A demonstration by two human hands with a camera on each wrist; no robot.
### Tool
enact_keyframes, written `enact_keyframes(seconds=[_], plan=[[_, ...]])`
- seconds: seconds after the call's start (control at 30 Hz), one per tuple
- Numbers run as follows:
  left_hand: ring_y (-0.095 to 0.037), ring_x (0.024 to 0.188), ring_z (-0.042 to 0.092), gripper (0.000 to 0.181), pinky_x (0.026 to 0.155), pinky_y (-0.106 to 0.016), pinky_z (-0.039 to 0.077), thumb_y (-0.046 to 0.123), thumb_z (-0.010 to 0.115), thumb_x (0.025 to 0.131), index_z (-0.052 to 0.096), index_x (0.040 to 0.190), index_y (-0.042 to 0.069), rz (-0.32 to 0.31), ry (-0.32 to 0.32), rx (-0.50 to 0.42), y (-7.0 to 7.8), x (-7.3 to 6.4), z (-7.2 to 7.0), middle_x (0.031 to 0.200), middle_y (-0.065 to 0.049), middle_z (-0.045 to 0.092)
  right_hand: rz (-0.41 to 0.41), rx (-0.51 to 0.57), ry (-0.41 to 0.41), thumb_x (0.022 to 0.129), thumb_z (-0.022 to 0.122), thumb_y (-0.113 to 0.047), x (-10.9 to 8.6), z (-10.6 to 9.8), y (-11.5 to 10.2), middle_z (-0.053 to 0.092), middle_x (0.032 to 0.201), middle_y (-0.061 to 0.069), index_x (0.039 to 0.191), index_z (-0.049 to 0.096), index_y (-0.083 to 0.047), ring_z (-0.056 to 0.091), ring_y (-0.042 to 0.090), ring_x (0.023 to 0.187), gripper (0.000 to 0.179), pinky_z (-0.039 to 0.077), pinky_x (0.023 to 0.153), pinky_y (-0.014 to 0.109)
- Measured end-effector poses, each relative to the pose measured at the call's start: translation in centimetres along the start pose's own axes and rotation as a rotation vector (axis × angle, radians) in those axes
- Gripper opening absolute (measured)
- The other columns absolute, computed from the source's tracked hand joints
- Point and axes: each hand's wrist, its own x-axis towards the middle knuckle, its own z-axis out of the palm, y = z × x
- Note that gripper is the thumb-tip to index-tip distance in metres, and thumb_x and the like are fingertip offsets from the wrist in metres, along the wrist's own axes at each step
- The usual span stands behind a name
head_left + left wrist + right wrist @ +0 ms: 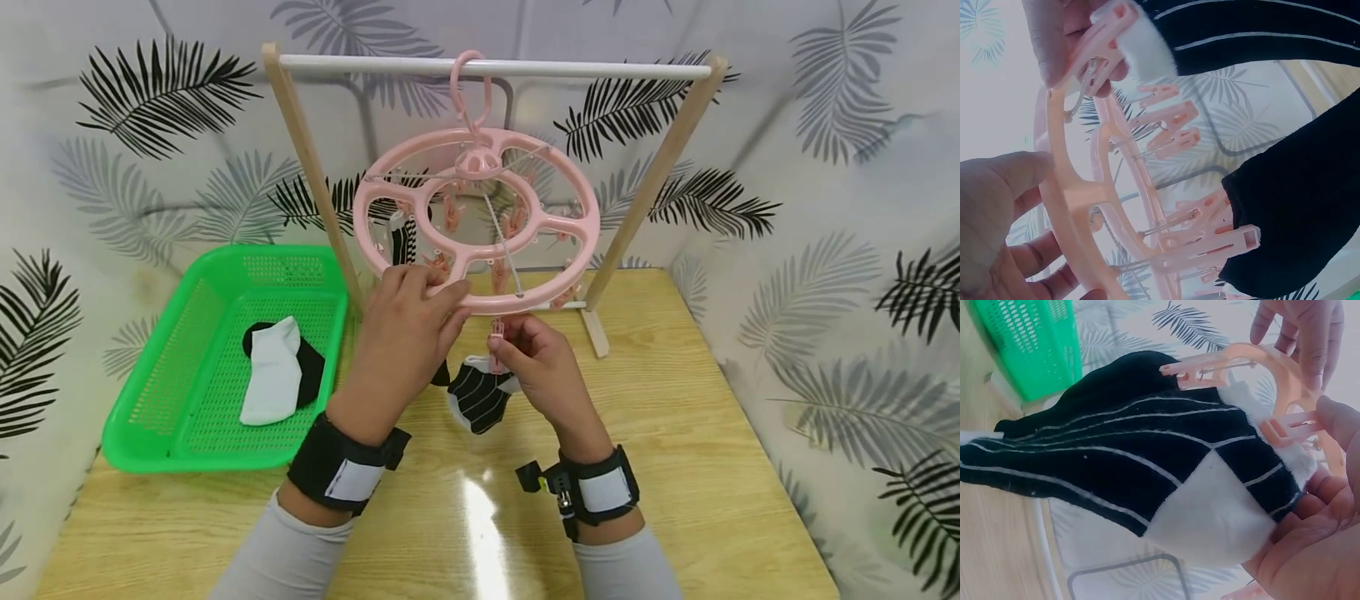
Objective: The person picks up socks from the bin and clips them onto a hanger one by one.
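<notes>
A pink round clip hanger [590, 208] hangs by its hook from a white rod. My left hand [408, 325] grips its front rim, thumb on one side and fingers on the other. Below that rim, my right hand [547, 367] pinches a pink clothes peg [497, 354] between thumb and fingers. The peg's jaws sit over the white cuff of a black sock with white stripes [1116, 447] and a white heel. Beside it, a plain black sock [1297, 206] hangs from another peg [1210, 247]; my left hand mostly hides this sock in the head view.
At left stands a green basket [217, 461] with a white sock [272, 379] and a black sock [311, 372] inside. A patterned sock [403, 237] hangs at the hanger's back left. Wooden posts [660, 175] carry the rod [585, 69] above the wooden table [675, 467].
</notes>
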Motion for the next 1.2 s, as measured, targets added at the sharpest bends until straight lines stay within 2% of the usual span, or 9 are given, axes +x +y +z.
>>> enact_keyframes(seconds=[0.33, 0.57, 0.7, 0.77, 0.87, 0.93, 1.0, 1.1, 1.2], plan=[[-0.039, 0.112, 0.053, 0.024, 0.093, -0.050, 0.046, 0.027, 0.070, 0.095, 0.073, 0.114, 0.012, -0.005, -0.003, -0.030, -0.3, -0.2, 0.1, 0.113, -0.016, 0.060, 0.023, -0.143, 0.027, 0.096, 0.068, -0.020, 0.6, 0.4, 0.9, 0.065, 0.085, 0.011, 0.101, 0.068, -0.003, 0.063, 0.024, 0.077, 0.018, 0.053, 0.067, 0.035], [-0.038, 0.105, 0.054, 0.030, 0.092, -0.048, 0.045, 0.036, 0.074, 0.091, 0.069, 0.104, 0.009, 0.012, 0.002, -0.038, -0.7, 0.0, 0.2, 0.107, -0.016, 0.059, 0.027, -0.274, 0.073, 0.095, 0.069, -0.023, 0.3, 0.1, 1.0, 0.067, 0.118, 0.009, 0.121, 0.069, -0.006, 0.061, 0.025, 0.109, 0.031, 0.052, 0.089, 0.043], [-0.038, 0.104, 0.053, 0.035, 0.089, -0.048, 0.046, 0.042, 0.075, 0.088, 0.068, 0.101, 0.009, 0.001, -0.007, -0.024, -0.9, 0.1, 0.0, 0.107, -0.016, 0.058, -0.001, -0.328, 0.114, 0.096, 0.069, -0.020, -0.6, -0.6, 0.8, 0.065, 0.123, 0.011, 0.121, 0.068, -0.004, 0.056, 0.028, 0.120, 0.030, 0.047, 0.094, 0.050], [-0.038, 0.104, 0.053, 0.037, 0.087, -0.048, 0.047, 0.044, 0.075, 0.087, 0.068, 0.099, 0.009, 0.002, -0.002, -0.020, -1.2, 0.1, -0.1, 0.107, -0.016, 0.058, -0.010, -0.327, 0.145, 0.095, 0.069, -0.017, -1.2, -1.0, 0.7, 0.067, 0.119, 0.013, 0.116, 0.069, -0.003, 0.059, 0.027, 0.116, 0.026, 0.048, 0.092, 0.049], [-0.038, 0.103, 0.054, 0.038, 0.085, -0.048, 0.048, 0.045, 0.076, 0.086, 0.067, 0.096, 0.009, 0.011, 0.015, -0.023, -1.6, 0.0, -0.1, 0.106, -0.015, 0.058, -0.036, -0.310, 0.212, 0.096, 0.068, -0.016, -1.8, -1.7, 0.4, 0.070, 0.108, 0.011, 0.108, 0.071, -0.002, 0.064, 0.020, 0.103, 0.019, 0.052, 0.085, 0.038], [-0.037, 0.102, 0.054, 0.038, 0.083, -0.048, 0.048, 0.044, 0.077, 0.085, 0.067, 0.094, 0.009, 0.018, 0.028, -0.032, -1.8, -0.1, -0.2, 0.105, -0.014, 0.057, -0.057, -0.292, 0.275, 0.096, 0.067, -0.016, -2.1, -2.2, 0.3, 0.071, 0.100, 0.012, 0.104, 0.071, 0.000, 0.064, 0.018, 0.089, 0.018, 0.052, 0.077, 0.031], [-0.037, 0.102, 0.053, 0.038, 0.083, -0.048, 0.048, 0.044, 0.078, 0.085, 0.067, 0.094, 0.009, 0.019, 0.030, -0.039, -2.0, -0.1, -0.2, 0.106, -0.015, 0.058, -0.060, -0.265, 0.348, 0.098, 0.066, -0.016, -2.3, -2.8, 0.1, 0.071, 0.095, 0.012, 0.102, 0.072, 0.001, 0.064, 0.017, 0.084, 0.019, 0.051, 0.074, 0.027], [-0.037, 0.103, 0.053, 0.039, 0.085, -0.048, 0.047, 0.043, 0.078, 0.084, 0.067, 0.095, 0.008, 0.028, 0.024, -0.057, -2.3, -0.2, -0.4, 0.107, -0.015, 0.058, -0.041, -0.232, 0.418, 0.099, 0.063, -0.016, -2.1, -3.8, 0.2, 0.069, 0.096, 0.014, 0.103, 0.070, 0.002, 0.061, 0.016, 0.087, 0.020, 0.050, 0.075, 0.025], [-0.036, 0.104, 0.053, 0.038, 0.090, -0.048, 0.046, 0.041, 0.079, 0.084, 0.067, 0.095, 0.007, 0.042, 0.017, -0.083, -2.7, -0.2, -0.6, 0.107, -0.015, 0.058, -0.005, -0.244, 0.392, 0.099, 0.061, -0.016, -1.8, -4.4, 0.2, 0.066, 0.107, 0.014, 0.112, 0.067, 0.002, 0.057, 0.016, 0.096, 0.022, 0.048, 0.080, 0.025]])
